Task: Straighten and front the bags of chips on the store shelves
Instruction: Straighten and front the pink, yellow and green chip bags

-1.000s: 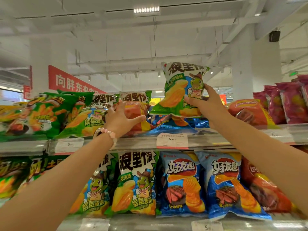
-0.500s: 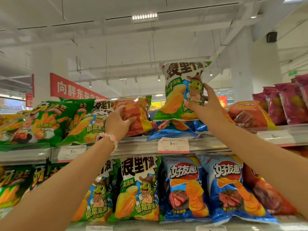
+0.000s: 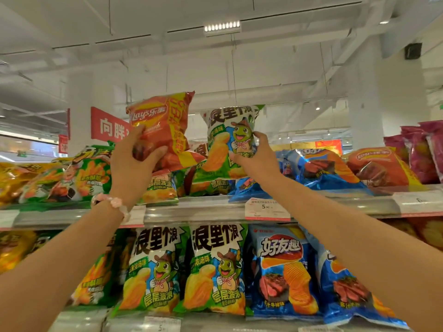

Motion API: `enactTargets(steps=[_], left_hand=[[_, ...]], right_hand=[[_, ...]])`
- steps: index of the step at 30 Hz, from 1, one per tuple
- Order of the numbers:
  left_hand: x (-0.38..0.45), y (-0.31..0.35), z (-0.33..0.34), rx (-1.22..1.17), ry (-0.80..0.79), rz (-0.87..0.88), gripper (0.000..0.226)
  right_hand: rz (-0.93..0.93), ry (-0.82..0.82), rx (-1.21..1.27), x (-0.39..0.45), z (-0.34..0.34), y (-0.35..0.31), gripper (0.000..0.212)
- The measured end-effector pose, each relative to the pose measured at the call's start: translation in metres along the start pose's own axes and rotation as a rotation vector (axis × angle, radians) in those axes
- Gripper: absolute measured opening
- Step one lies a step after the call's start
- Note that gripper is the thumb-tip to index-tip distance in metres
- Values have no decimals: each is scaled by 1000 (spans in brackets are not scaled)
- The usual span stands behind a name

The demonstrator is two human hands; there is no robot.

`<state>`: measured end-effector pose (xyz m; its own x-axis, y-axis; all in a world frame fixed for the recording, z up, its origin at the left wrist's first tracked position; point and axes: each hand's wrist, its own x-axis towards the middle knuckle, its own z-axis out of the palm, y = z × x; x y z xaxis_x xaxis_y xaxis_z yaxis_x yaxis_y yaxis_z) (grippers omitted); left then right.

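Head view: the red bag is gripped by the left hand at 10 o'clock and the green bag pinched by the right hand, both raised above the top shelf, probably to be sorted and stood facing forward.

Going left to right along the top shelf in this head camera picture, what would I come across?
Green bags lying flat → left hand holding up a red Lay's bag → right hand holding a green frog bag → blue bags → orange Lay's bag → purple bags.
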<state>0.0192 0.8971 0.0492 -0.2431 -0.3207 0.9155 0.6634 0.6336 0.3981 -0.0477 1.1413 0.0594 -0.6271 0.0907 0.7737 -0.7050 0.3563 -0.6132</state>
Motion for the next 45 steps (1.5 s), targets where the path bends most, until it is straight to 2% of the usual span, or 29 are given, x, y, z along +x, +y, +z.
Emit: enactTargets(steps=[7,11,16,20,22,24,26,28,30,33,38,40,45], left_hand=[[-13,5,-29,2,0,13,65],[-16,6,-32,18,-12,12,65],[-20,11,-22,7,-70,9,66],[-26,18,-2,-6,-60,10,65],[-30,23,9,-34,-70,2,66],[-34,29,21,-63,-80,3,67],[-38,36,34,-83,-89,7,67],[-44,48,50,-125,-111,-7,67],[-53,65,71,-204,-148,-5,69],[-70,93,106,-329,-181,35,78],[-97,134,163,-400,-225,7,88],[-106,152,187,-392,-249,2,90],[-126,196,244,-411,-352,39,92]], right_hand=[[78,-182,-174,0,53,-1,78],[221,-312,-280,2,61,5,80],[315,-361,-354,9,65,-1,81],[318,-395,-358,6,57,-5,52],[299,-427,-281,5,45,-6,53],[276,-388,-68,6,28,-8,54],[248,-251,139,1,3,-18,56],[206,-189,244,-3,-20,-25,53],[185,-202,304,-7,-43,-28,48],[207,-199,322,-15,-76,-28,73],[231,-104,230,-24,-141,-9,97],[228,-45,185,-25,-167,3,97],[198,87,160,-20,-244,32,82]])
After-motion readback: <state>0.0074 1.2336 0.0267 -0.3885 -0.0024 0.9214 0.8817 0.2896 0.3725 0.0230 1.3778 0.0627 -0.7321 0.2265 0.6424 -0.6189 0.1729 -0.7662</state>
